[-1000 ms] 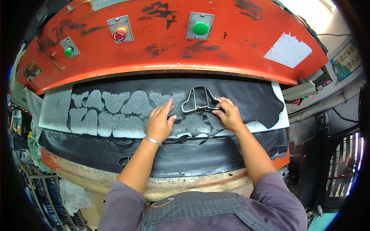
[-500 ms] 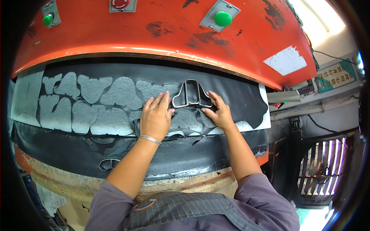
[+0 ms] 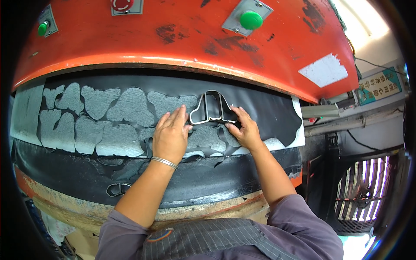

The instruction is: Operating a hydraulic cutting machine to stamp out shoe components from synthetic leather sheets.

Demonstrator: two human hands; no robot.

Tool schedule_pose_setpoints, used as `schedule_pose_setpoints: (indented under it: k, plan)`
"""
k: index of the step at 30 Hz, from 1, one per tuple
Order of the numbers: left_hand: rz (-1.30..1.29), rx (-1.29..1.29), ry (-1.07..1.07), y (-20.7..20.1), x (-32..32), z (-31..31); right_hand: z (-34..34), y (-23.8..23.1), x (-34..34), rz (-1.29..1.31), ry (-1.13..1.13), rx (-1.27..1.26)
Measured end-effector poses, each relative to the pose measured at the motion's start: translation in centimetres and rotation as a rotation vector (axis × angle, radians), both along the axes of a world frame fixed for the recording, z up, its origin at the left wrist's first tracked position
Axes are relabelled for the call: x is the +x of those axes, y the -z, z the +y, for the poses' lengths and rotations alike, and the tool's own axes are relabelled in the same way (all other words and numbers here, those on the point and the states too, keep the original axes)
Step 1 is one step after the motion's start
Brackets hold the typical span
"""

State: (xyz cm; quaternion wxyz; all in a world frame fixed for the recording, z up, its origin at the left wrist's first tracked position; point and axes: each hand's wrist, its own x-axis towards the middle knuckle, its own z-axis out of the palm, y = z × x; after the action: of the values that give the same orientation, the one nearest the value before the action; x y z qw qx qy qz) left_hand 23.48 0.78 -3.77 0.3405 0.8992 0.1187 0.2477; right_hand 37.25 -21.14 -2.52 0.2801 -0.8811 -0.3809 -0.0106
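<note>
A bell-shaped metal cutting die [image 3: 206,106] with two inner bars stands on a black leather-like sheet [image 3: 271,115]. My right hand [image 3: 247,130] grips its right lower corner between thumb and fingers. Beside the die's left corner lies my left hand [image 3: 170,136], fingers stretched out over the sheet and thumb close to the rim; whether the thumb touches it I cannot tell. Left of the die, the sheet has several cut-out openings in rows, with a grey, creased surface [image 3: 130,106] showing through. Narrow black strips of the sheet remain between these openings.
A red machine body [image 3: 190,43] with green push buttons [image 3: 251,20] and a red button [image 3: 122,4] rises behind the sheet. A smaller metal die [image 3: 118,189] rests on the black front ledge [image 3: 60,173]. A barred fan [image 3: 362,190] stands at the right.
The whole view has shifted a little. My hands and the cutting die keep nearly the same places on the sheet.
</note>
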Motion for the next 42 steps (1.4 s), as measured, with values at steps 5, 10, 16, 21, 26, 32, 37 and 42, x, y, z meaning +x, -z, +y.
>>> schedule_pose_setpoints:
  k: [5,10,16,21,26,32,37,42]
  plan:
    - [-0.001,0.025,0.015,0.1,-0.2,-0.7,-1.0,0.1,-0.2,-0.007,0.016,-0.009]
    - [-0.032,0.049,0.008,0.0,-0.2,-0.4,-0.3,-0.2,-0.4,0.035,0.045,0.042]
    - [0.027,-0.108,0.099,0.2,0.1,1.1,0.3,-0.5,0.5,0.038,-0.047,0.046]
    - [-0.197,-0.344,-0.275,-6.9,-3.9,10.0,-1.0,-4.0,-2.7,-0.123,0.225,0.155]
    - [-0.660,-0.016,-0.744,-11.4,-6.6,22.4,7.7,-12.8,-1.5,-0.056,-0.027,0.662]
    - [-0.185,-0.196,-0.568,-15.8,-11.5,26.0,10.8,-18.5,-1.5,-0.188,0.104,0.582]
    - [0.019,-0.142,-0.175,-13.5,-14.2,13.0,5.4,-13.2,-10.4,0.007,-0.170,0.017]
    - [0.273,0.024,0.290,-9.0,-19.4,-0.5,1.2,-10.3,-19.4,0.106,-0.461,-0.367]
